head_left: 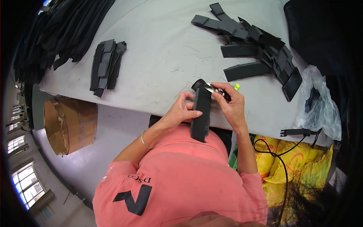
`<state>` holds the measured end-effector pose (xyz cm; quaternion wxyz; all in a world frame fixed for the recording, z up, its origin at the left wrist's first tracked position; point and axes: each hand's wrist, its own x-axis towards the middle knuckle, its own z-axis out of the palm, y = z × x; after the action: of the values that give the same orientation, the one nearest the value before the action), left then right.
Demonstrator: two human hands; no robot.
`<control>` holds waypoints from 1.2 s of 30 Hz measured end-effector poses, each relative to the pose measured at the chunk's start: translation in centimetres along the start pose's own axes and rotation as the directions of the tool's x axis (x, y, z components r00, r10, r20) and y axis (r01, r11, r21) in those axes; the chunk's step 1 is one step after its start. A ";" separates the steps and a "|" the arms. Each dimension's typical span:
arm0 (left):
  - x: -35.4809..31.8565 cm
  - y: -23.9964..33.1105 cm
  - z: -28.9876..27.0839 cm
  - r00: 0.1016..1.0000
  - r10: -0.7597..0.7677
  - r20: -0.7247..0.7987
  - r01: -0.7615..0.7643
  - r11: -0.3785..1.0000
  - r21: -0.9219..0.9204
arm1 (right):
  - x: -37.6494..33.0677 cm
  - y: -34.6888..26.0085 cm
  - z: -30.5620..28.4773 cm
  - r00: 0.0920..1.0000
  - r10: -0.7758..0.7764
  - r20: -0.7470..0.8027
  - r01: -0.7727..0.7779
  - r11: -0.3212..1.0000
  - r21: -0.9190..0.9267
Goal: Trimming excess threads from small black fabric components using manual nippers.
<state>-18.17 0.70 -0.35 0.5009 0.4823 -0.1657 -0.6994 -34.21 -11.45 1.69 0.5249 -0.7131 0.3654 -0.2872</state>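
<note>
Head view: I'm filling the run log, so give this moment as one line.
left hand: holds black piece | right hand: holds snips at piece's far end | pale table: black stack left, black heap right

Left hand holds 1 black strip; right hand holds snips at its edge.

One wide fisheye view looks steeply down from head height, close above the coral-pink T-shirt, facing past both hands toward the far side of the desk. Straight edges bow toward its dark, rounded border, and the sweep reaches the cardboard box and windows at left and the yellow bags at near right.
</note>
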 end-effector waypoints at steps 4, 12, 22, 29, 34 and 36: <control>0.0 -0.4 0.1 0.978 -0.113 0.175 0.122 0.992 -0.041 | -0.4 0.0 -0.2 0.994 -0.104 -0.018 0.102 0.991 -0.086; 1.4 3.5 0.7 0.975 0.203 0.088 -0.208 0.977 0.050 | 0.3 -1.5 -0.4 0.988 -0.081 -0.135 0.090 0.994 0.069; 0.8 8.4 0.0 0.933 0.253 0.257 -0.356 0.759 0.546 | 1.2 -0.8 -2.2 0.994 0.099 -0.041 -0.090 0.977 0.192; 3.7 10.0 1.5 0.403 0.814 0.418 -0.448 -0.223 0.866 | 1.2 -1.1 -1.0 0.966 0.247 0.081 -0.247 0.773 0.584; 2.7 6.1 2.9 0.489 0.838 0.242 -0.635 0.152 0.757 | 2.5 -0.9 -1.1 0.903 0.429 -0.022 -0.237 0.540 0.808; 2.4 4.8 3.1 0.591 0.771 0.240 -0.621 0.244 0.745 | 2.5 -1.0 -1.3 0.902 0.431 -0.034 -0.217 0.519 0.827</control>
<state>-18.23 -4.26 3.35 0.5123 0.5790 -0.5974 -0.2129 -33.57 -14.04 3.07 0.7871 -0.2752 0.3813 -0.3991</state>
